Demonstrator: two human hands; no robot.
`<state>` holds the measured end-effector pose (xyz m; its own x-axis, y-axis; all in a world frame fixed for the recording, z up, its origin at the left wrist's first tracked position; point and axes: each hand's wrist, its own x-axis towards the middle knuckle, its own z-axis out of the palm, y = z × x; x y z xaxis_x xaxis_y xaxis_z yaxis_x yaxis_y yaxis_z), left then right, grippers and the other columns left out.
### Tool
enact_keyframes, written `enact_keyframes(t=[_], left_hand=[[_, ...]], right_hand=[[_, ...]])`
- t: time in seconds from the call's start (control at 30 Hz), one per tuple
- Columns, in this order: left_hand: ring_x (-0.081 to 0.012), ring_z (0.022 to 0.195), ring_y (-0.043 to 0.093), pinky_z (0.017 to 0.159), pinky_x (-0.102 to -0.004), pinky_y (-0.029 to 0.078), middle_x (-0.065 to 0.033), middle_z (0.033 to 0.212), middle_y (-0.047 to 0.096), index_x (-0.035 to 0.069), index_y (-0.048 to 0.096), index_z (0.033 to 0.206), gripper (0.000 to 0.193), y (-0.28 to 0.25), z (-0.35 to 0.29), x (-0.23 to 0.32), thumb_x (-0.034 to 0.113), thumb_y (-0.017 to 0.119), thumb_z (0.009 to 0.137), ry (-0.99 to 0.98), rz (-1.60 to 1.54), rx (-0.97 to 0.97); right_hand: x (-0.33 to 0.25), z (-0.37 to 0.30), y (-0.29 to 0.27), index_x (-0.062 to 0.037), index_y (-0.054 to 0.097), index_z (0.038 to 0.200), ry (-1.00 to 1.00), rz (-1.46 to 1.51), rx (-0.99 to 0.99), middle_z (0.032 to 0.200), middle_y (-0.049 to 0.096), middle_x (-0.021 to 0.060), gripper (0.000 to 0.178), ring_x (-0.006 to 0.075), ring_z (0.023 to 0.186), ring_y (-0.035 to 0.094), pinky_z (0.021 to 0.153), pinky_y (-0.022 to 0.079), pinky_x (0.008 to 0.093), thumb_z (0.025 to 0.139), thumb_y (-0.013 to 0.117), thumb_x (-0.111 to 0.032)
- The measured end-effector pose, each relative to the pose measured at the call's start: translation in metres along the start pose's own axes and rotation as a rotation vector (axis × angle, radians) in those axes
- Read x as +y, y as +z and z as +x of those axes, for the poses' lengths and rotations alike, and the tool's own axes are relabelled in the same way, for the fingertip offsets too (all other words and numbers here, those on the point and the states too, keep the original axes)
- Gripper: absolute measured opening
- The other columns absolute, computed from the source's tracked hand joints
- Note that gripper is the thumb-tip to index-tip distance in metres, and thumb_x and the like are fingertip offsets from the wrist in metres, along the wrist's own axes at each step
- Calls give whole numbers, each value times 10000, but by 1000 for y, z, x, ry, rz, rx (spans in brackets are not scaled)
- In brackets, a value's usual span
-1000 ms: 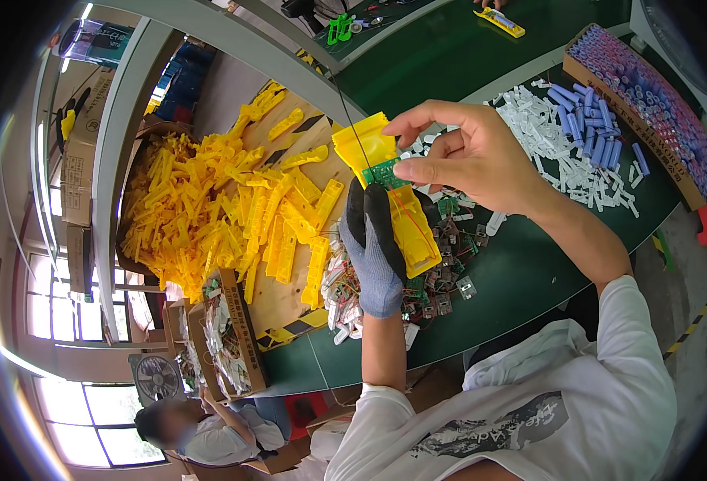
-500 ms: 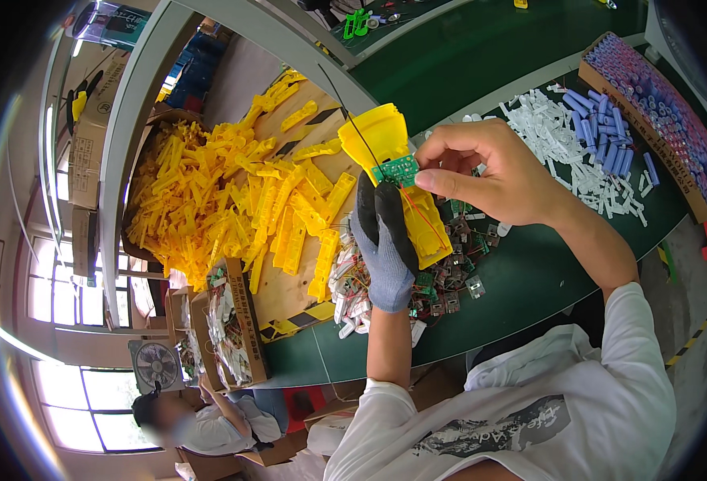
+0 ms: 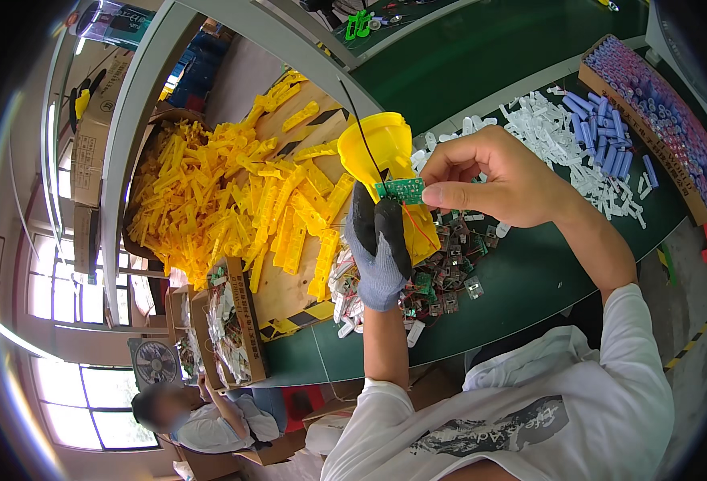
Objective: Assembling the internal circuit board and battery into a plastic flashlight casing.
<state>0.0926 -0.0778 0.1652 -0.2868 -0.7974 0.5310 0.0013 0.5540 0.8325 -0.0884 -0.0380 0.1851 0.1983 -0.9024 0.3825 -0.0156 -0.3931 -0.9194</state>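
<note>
One green rectangular circuit board (image 3: 406,191) sits between the grey-and-black-gloved left hand (image 3: 378,255) and the bare right hand (image 3: 502,183), over a yellow moulded plastic shell (image 3: 375,144). Left fingers closed around the shell; right thumb and fingers nearly together, pinching the board's near end. Handling, my judgement: grip the board by its edges, hold the shell steady, keep the thin red wire (image 3: 422,225) and thin black strand (image 3: 358,120) slack so no joint gets tugged. Below the hands, a mixed heap of small metal-and-board parts (image 3: 453,255) lies on the dark green tabletop (image 3: 547,271). Left of the left hand, a big pile of yellow plastic pieces (image 3: 189,188); beyond the right hand, small white plastic pieces (image 3: 534,120), then loose purple-blue cylinders (image 3: 608,135). Far lower left: seated co-worker in a white top (image 3: 213,429), round grey fan (image 3: 155,363).
</note>
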Motion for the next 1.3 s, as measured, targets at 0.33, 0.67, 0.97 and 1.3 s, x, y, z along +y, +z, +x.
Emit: enact_keyframes(t=[0.33, 0.67, 0.97, 1.3], left_hand=[[-139, 793, 598, 697, -289, 480, -89, 919, 631, -35, 517, 1158, 271, 1, 2, 3, 126, 438, 954, -133, -149, -40], [-117, 783, 558, 708, -270, 462, -78, 890, 603, -51, 530, 1105, 253, 11, -2, -9, 152, 478, 963, -80, -14, 168], [-90, 798, 563, 688, -246, 467, -76, 911, 604, -49, 516, 1111, 267, -10, 4, -11, 166, 494, 955, -240, -189, -63], [-100, 770, 523, 702, -271, 452, -80, 871, 617, -42, 553, 1084, 226, -7, 7, 10, 124, 509, 938, -153, -56, -143]], right_hand=[[16, 8, 4, 19, 668, 866, -46, 93, 151, 755, 646, 25, 209, 62, 697, 588, 645, 480, 216, 864, 699, -187], [31, 13, 8, 13, 607, 856, 52, 100, 114, 769, 591, 6, 190, 56, 696, 549, 652, 460, 212, 909, 641, -166], [26, 14, 3, 13, 588, 853, 89, 78, -53, 750, 573, 2, 192, 70, 705, 526, 655, 440, 236, 923, 596, -165], [13, 9, -10, 4, 615, 819, 102, 86, -105, 721, 579, -7, 182, 61, 672, 513, 642, 441, 226, 881, 650, -163]])
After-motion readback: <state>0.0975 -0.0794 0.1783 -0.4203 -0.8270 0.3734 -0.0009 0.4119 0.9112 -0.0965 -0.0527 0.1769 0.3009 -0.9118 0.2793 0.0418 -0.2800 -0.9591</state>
